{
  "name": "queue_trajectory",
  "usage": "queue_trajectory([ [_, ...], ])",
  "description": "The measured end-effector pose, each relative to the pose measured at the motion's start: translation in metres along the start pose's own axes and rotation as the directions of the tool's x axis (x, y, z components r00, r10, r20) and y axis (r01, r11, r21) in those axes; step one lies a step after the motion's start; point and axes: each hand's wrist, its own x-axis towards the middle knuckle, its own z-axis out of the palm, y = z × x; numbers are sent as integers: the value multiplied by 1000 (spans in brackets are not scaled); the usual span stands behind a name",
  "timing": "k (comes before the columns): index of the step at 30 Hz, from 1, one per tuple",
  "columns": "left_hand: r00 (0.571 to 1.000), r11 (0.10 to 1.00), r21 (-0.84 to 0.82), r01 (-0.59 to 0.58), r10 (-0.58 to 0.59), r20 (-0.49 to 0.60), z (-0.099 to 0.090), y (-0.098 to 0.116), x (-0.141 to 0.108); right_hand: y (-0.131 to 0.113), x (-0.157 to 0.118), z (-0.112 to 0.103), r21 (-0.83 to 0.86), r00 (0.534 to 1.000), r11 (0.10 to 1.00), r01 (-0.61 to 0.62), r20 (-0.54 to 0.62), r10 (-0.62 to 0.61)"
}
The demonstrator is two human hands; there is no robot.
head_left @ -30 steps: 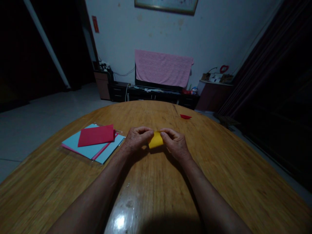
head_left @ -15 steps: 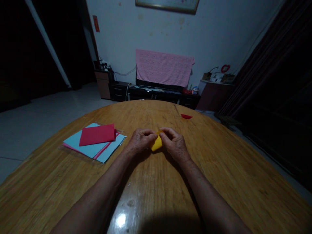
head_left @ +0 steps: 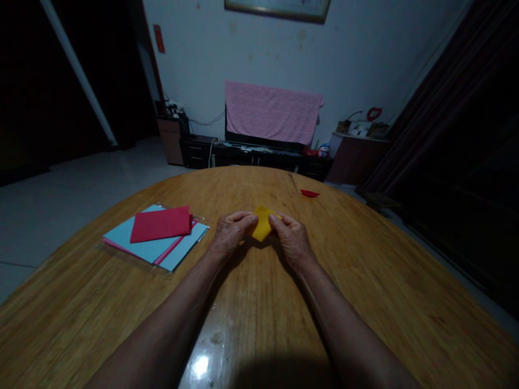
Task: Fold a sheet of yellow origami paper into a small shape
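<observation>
A small piece of folded yellow paper (head_left: 263, 224), roughly diamond-shaped, is held between my two hands a little above the wooden table (head_left: 259, 302). My left hand (head_left: 233, 229) pinches its left corner, thumb on top. On the opposite corner my right hand (head_left: 292, 235) has a like pinch, with the thumb in front. The fingers behind the paper are partly hidden. Farther off to the right lies a small red folded paper (head_left: 310, 193), shaped like a boat.
Left of my hands, a folded red sheet (head_left: 161, 224) rests on light blue and pink paper (head_left: 141, 251) in a clear sleeve. Beyond the round table stand a low black cabinet (head_left: 271, 162) and a screen draped with a pink cloth (head_left: 273, 113).
The yellow paper has turned from a slanted position to an upright diamond, and more of its face shows. Both hands have shifted their hold to its side corners.
</observation>
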Motion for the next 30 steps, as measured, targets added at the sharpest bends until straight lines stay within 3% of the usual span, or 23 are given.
queue_trajectory([
  [10,997,995,-84,62,-64,-30,1,2,-1,3,5,-2,-3,999,1000,18,45,-18],
  [23,992,976,-193,97,-111,-60,8,9,-5,0,0,0,49,985,986,-157,79,153],
  [30,996,983,-160,87,-89,-8,6,2,-3,2,-3,3,107,974,972,-209,110,197],
])
